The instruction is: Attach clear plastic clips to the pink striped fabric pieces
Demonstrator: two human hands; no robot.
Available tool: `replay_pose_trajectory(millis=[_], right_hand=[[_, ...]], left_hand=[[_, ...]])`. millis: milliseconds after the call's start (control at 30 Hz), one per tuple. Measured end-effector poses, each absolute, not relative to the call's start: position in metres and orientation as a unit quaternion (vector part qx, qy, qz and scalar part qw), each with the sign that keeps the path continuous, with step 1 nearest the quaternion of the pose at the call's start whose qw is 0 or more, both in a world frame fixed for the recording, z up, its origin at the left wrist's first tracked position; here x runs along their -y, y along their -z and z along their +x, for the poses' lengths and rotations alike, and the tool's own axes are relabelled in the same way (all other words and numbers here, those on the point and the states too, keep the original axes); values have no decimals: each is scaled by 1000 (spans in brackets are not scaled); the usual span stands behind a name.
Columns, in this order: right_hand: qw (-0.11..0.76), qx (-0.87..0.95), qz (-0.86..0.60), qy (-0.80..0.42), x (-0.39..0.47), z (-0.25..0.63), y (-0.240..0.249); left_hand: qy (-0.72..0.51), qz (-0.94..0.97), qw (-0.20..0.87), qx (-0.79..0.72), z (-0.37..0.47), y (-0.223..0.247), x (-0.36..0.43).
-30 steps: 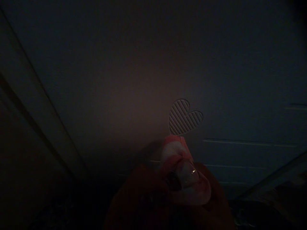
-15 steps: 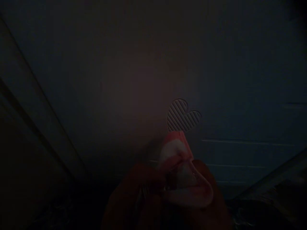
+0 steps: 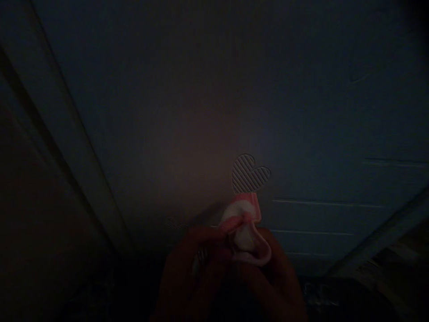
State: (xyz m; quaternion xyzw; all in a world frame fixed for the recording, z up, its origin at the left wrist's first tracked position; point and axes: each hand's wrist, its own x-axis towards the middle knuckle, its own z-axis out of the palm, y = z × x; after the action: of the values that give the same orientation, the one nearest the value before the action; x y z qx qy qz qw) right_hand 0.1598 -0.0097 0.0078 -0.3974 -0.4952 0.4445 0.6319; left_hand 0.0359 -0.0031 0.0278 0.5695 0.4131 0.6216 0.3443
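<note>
The scene is very dark. Low in the middle, both hands meet around a small pink-and-white piece, apparently folded fabric (image 3: 250, 208), with a pale rim curving round an opening. My left hand (image 3: 191, 273) is closed, its fingertips pinching the left side of the piece. A small patch with light and dark stripes shows between those fingers; what it is I cannot make out. From the right, my right hand (image 3: 276, 277) wraps the lower curved part, its fingers mostly in shadow behind and below it.
Behind the hands spreads a bluish-grey surface (image 3: 208, 112) bearing a striped heart (image 3: 250, 174) and thin pale lines on the right. A dark strip (image 3: 56, 156) runs diagonally along its left side. An edge (image 3: 385, 235) slants at the lower right. Dark patterned material (image 3: 321, 295) lies at the bottom.
The view has shifted, so the heart sits slightly lower and left. Hands and fabric piece appear a little further left, the right hand most; both keep hold of the piece.
</note>
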Motion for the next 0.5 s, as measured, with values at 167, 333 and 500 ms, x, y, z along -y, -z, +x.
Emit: replay_pose_trajectory(millis=[167,333,500], right_hand=[[614,521,-385,-451,38,164,-3],[581,507,-389,-504,61,153,21],[557,413,-502,-517,79,150,94]], left_hand=[[-598,587,344,-423,26,-21,32],[-534,572,419,-460,12,4,47],[-474,539,539,-442,10,73,49]])
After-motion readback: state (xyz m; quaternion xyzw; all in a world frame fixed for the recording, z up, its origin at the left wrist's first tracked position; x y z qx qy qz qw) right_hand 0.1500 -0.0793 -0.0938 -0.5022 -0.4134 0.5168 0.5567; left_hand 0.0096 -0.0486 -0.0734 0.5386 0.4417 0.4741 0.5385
